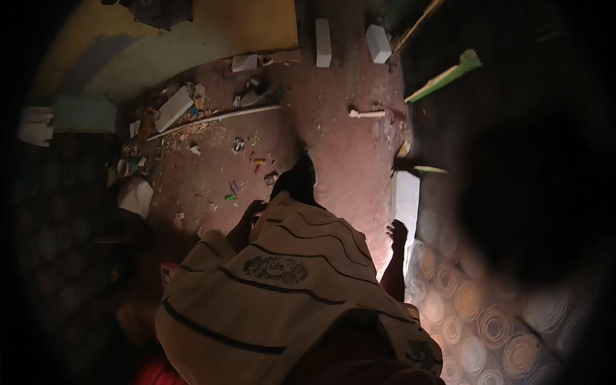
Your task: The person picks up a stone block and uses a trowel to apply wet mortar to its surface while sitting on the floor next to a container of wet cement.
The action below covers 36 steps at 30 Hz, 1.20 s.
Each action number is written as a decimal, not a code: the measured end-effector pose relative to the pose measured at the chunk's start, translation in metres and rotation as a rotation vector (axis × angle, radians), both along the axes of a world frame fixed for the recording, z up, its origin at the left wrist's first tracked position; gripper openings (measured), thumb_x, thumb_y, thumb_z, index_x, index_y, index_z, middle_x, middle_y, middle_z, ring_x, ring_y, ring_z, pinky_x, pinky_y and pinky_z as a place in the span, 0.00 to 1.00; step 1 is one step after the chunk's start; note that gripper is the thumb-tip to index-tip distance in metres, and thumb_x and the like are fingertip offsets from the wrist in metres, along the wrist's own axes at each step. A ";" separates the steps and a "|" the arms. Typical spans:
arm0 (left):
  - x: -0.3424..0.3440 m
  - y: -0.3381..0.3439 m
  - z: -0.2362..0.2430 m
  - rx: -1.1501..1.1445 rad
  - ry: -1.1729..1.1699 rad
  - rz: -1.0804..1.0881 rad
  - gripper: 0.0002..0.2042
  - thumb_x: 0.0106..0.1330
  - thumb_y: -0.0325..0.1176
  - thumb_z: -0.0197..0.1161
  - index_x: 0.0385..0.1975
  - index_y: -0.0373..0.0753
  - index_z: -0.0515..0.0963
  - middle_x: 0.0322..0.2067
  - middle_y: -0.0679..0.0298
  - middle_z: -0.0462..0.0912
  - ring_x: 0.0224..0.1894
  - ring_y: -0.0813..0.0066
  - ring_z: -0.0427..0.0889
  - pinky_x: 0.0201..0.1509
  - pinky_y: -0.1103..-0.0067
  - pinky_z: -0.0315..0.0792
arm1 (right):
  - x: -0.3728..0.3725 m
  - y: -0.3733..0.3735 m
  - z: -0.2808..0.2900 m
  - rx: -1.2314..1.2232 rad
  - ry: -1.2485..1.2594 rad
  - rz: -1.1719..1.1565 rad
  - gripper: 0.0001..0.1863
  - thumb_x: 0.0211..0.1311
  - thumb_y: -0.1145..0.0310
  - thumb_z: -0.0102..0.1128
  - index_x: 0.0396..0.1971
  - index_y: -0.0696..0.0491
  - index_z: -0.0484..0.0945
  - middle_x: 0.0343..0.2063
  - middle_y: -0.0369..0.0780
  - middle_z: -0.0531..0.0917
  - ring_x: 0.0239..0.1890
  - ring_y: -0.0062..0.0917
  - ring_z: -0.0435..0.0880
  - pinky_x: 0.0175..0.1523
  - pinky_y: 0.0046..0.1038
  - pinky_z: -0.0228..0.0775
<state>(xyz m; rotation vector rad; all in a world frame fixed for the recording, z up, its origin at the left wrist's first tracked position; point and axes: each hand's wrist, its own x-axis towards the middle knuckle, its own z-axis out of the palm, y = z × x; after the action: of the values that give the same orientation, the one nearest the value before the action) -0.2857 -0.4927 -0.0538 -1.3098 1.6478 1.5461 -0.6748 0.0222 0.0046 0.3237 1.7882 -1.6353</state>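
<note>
Right hand (397,232): open, fingers slightly curled, held out beside the body at the lower end of a long white block (405,192); contact between them cannot be determined. Left hand (257,207): close against the front edge of the tan striped shirt (295,256), in shadow; cannot tell whether open or closed. The white block lies along the right edge of the reddish floor (346,154), next to a surface patterned with rings (465,305). Ahead of the shirt, a dark foot (298,181) on the floor. Left of it, scattered scraps, including a small green piece (231,197). Farther forward: a thin pale stick (221,119) lying at a slant, a white box (174,109) just beyond its left part, a short pale wooden piece (368,114) on the right. Farthest: two white blocks (323,43), well apart, and a yellowish panel (244,25) at upper left.
</note>
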 end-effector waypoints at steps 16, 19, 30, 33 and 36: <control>-0.253 -0.337 0.054 -0.110 0.171 0.220 0.08 0.65 0.34 0.56 0.41 0.43 0.78 0.33 0.68 0.80 0.31 0.78 0.80 0.29 0.75 0.74 | -0.037 -0.262 -0.010 0.410 -0.353 0.294 0.12 0.65 0.68 0.54 0.46 0.53 0.77 0.35 0.37 0.81 0.34 0.26 0.82 0.34 0.27 0.76; -0.281 -0.378 0.004 -0.191 0.190 -0.072 0.08 0.64 0.35 0.58 0.38 0.41 0.78 0.29 0.66 0.80 0.29 0.76 0.80 0.26 0.72 0.75 | -0.063 -0.292 -0.009 0.402 -0.368 0.293 0.12 0.65 0.68 0.54 0.46 0.54 0.77 0.36 0.38 0.81 0.34 0.26 0.83 0.35 0.27 0.76; -0.527 -0.450 -0.197 -0.394 -0.103 -0.679 0.21 0.56 0.39 0.60 0.47 0.34 0.75 0.45 0.47 0.80 0.52 0.50 0.78 0.56 0.62 0.73 | -0.217 -0.440 -0.030 0.465 -0.672 0.002 0.16 0.65 0.64 0.55 0.48 0.56 0.76 0.35 0.37 0.82 0.34 0.21 0.82 0.33 0.22 0.74; -0.561 -0.551 -0.268 -0.583 0.016 -0.644 0.21 0.59 0.35 0.55 0.53 0.36 0.70 0.50 0.45 0.74 0.51 0.47 0.77 0.54 0.59 0.73 | -0.248 -0.502 -0.043 0.403 -0.737 0.054 0.18 0.68 0.62 0.53 0.51 0.57 0.74 0.39 0.39 0.81 0.36 0.23 0.83 0.37 0.23 0.76; -0.690 -0.558 -0.325 -0.746 0.158 -0.663 0.14 0.60 0.28 0.54 0.47 0.38 0.73 0.48 0.48 0.73 0.42 0.48 0.80 0.44 0.56 0.76 | -0.280 -0.490 -0.051 0.520 -0.760 0.008 0.19 0.69 0.61 0.52 0.52 0.59 0.72 0.41 0.41 0.81 0.39 0.26 0.83 0.40 0.26 0.77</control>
<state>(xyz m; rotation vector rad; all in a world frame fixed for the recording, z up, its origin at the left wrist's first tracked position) -0.9753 -1.0504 -0.3784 -0.7872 2.5575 0.6619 -0.9546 -0.4678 -0.0467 1.0147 1.5497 -0.8212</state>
